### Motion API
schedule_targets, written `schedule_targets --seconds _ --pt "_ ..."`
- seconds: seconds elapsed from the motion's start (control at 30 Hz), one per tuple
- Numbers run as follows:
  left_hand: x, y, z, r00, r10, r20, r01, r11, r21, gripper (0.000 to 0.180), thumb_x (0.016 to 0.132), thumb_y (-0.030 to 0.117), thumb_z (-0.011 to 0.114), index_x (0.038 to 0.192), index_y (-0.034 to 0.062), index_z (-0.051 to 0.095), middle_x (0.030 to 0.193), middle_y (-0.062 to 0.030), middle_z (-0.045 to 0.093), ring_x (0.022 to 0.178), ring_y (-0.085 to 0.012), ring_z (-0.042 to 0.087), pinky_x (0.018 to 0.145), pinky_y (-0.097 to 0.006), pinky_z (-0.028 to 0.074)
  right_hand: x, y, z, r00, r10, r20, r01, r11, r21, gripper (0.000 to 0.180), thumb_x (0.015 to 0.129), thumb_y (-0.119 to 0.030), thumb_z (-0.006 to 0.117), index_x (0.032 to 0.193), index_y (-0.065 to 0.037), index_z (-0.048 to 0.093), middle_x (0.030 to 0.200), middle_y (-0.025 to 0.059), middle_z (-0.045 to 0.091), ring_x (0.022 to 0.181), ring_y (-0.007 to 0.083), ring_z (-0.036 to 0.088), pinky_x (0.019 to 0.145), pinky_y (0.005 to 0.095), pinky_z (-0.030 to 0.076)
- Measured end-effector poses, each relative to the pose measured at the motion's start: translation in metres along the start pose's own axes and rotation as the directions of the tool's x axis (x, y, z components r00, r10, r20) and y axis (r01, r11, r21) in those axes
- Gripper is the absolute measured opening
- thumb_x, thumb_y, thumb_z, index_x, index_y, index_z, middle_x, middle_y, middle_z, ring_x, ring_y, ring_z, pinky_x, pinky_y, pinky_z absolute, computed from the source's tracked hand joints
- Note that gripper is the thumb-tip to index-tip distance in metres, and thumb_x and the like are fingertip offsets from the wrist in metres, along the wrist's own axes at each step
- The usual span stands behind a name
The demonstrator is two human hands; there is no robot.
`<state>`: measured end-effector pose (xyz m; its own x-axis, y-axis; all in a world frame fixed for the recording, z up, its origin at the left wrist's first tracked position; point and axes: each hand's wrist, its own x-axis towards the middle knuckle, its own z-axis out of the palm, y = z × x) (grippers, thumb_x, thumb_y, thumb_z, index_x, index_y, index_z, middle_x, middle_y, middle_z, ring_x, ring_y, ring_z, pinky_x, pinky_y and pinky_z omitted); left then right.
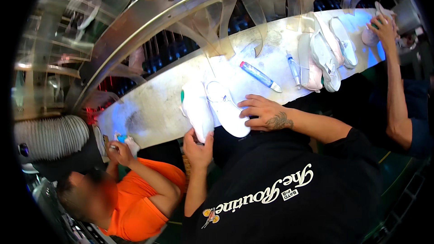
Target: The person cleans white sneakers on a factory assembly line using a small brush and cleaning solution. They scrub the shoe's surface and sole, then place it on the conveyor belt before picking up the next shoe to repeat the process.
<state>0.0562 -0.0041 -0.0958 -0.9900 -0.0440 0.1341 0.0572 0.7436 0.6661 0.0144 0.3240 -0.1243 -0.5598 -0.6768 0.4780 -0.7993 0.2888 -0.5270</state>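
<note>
Two white shoes lie side by side at the near edge of the work table, toes toward me. My left hand (198, 149) has its thumb and fingers around the toe of the left shoe (198, 108), which shows a green patch near its heel. Against the outer side of the right shoe (230, 115), near its toe, press the fingertips of my right hand (264, 113); its thumb is hidden. This second shoe has its opening and lacing upward. Beyond my right hand, a blue-and-white tube (261, 76) with a red end lies on the table.
The long pale table (153, 104) curves across the view under a metal frame (135, 13) with clear hanging strips. Right of the tube lie a slim blue-and-clear tube (293, 69) and several shoes (324, 58). A person in orange (140, 199) works at left; another person's hand (384, 29) holds a shoe at far right.
</note>
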Motion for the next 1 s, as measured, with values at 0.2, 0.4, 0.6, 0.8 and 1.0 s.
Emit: schedule_targets --seconds 0.2,0.4,0.6,0.8,1.0 --pt "0.030 0.070 -0.045 0.959 0.266 -0.097 -0.278 0.949 -0.148 0.041 0.089 -0.008 0.082 0.129 -0.0053 0.073 0.124 -0.0200 0.075 0.066 -0.0120 0.066 0.058 -0.024 0.052 0.061 -0.073 -0.030 0.936 0.112 -0.333 0.019 0.931 0.365 0.036 0.090 -0.005 0.081 0.124 -0.002 0.071 0.115 0.0131 0.068 0.108 0.0327 0.068 0.104 0.0494 0.054" --pt "0.029 0.107 -0.036 0.972 0.160 0.173 -0.029 0.811 -0.584 0.041 0.095 -0.014 0.071 0.135 -0.0071 0.068 0.151 -0.0252 0.062 0.097 -0.0191 0.078 0.072 -0.027 0.064 0.073 -0.098 -0.030 0.847 0.372 -0.379 -0.119 0.828 0.547 0.023 0.102 -0.003 0.066 0.124 0.004 0.068 0.111 0.0149 0.065 0.094 0.0276 0.064 0.085 0.0364 0.054" --pt "0.014 0.101 -0.014 0.948 0.252 0.195 0.001 0.609 -0.793 0.037 0.104 -0.006 0.064 0.138 -0.0067 0.049 0.160 -0.0323 0.052 0.117 -0.0167 0.069 0.089 -0.028 0.060 0.061 -0.107 -0.027 0.742 0.533 -0.408 -0.246 0.782 0.573 0.017 0.103 -0.003 0.066 0.118 0.002 0.068 0.103 0.0128 0.064 0.085 0.0190 0.059 0.076 0.0321 0.048" --pt "0.001 0.103 0.000 0.907 0.396 0.144 -0.107 0.547 -0.830 0.029 0.109 0.012 0.067 0.122 -0.0028 0.046 0.162 -0.0352 0.049 0.114 -0.0176 0.067 0.089 -0.027 0.057 0.047 -0.116 -0.025 0.726 0.538 -0.429 -0.243 0.784 0.571 0.018 0.101 -0.007 0.075 0.117 0.000 0.069 0.105 0.0120 0.068 0.086 0.0194 0.064 0.075 0.0314 0.051" --pt "-0.010 0.110 -0.004 0.935 0.307 0.175 -0.066 0.639 -0.767 0.026 0.110 0.017 0.069 0.111 0.0002 0.050 0.162 -0.0309 0.052 0.117 -0.0164 0.067 0.093 -0.028 0.057 0.046 -0.125 -0.028 0.679 0.629 -0.378 -0.369 0.738 0.565 0.019 0.098 -0.013 0.083 0.111 -0.002 0.074 0.102 0.0104 0.070 0.084 0.0193 0.068 0.074 0.0313 0.054"
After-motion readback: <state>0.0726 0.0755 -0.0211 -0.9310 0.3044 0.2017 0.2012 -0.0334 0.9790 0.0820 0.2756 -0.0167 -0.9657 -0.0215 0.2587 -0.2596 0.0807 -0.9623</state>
